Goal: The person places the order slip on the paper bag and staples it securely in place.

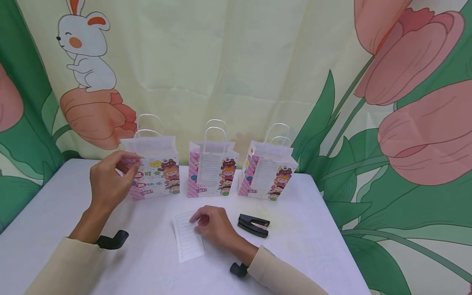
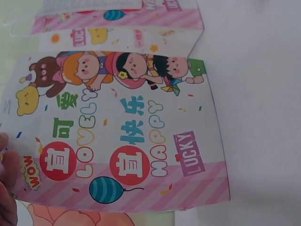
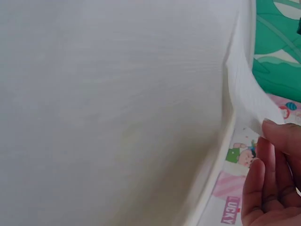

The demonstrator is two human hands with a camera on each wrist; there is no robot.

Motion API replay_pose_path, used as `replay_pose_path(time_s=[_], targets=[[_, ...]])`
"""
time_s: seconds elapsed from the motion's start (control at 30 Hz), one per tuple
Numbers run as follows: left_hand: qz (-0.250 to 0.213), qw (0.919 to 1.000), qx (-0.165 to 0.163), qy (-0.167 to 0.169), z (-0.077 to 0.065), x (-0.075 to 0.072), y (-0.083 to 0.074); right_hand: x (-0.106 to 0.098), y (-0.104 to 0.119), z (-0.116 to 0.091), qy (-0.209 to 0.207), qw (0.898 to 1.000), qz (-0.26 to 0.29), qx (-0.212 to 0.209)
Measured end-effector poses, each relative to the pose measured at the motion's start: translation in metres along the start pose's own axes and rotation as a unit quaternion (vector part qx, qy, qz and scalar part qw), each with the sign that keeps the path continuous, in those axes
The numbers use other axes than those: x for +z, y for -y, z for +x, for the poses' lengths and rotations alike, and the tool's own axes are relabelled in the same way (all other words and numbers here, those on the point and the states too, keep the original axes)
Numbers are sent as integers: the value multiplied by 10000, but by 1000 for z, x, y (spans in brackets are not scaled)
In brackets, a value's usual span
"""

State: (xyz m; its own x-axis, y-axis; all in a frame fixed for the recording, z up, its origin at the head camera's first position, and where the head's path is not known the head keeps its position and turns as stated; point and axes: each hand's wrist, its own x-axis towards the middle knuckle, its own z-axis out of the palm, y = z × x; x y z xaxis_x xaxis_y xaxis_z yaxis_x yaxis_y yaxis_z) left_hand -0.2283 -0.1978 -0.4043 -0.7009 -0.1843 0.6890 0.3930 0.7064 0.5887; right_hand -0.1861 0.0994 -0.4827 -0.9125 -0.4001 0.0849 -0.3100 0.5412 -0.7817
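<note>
My left hand (image 1: 110, 178) is at the left paper gift bag (image 1: 158, 180), thumb and index fingertips close together before its upper front. Its fingers (image 2: 8, 176) show at the frame edge in the left wrist view, beside the printed "WOW". I cannot tell what, if anything, they pinch. Low over the table, my right hand (image 1: 215, 225) pinches the edge of a lined white paper slip (image 1: 186, 241). The right wrist view shows the thumb on that slip (image 3: 247, 94), its edge curving up. A black stapler (image 1: 253, 225) lies right of this hand.
Two more gift bags, the middle bag (image 1: 212, 172) and the right bag (image 1: 267, 174), stand upright behind the hands, each with a lined slip on its front. A white cloth covers the table (image 1: 147, 262). A printed curtain (image 1: 258, 61) hangs behind.
</note>
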Motion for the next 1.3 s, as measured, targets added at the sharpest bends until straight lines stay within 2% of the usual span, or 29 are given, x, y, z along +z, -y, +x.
replay_pose_path(time_s=[0.53, 0.87, 1.3], targets=[[-39, 9999, -90, 86, 1, -3, 0, -6, 24, 11, -449, 9989, 107, -90], [-5, 9999, -115, 81, -1, -2, 0, -12, 33, 18, -539, 9979, 353, 0], [-15, 10000, -15, 53, -2, -1, -1, -15, 46, 31, -643, 9969, 433, -108]])
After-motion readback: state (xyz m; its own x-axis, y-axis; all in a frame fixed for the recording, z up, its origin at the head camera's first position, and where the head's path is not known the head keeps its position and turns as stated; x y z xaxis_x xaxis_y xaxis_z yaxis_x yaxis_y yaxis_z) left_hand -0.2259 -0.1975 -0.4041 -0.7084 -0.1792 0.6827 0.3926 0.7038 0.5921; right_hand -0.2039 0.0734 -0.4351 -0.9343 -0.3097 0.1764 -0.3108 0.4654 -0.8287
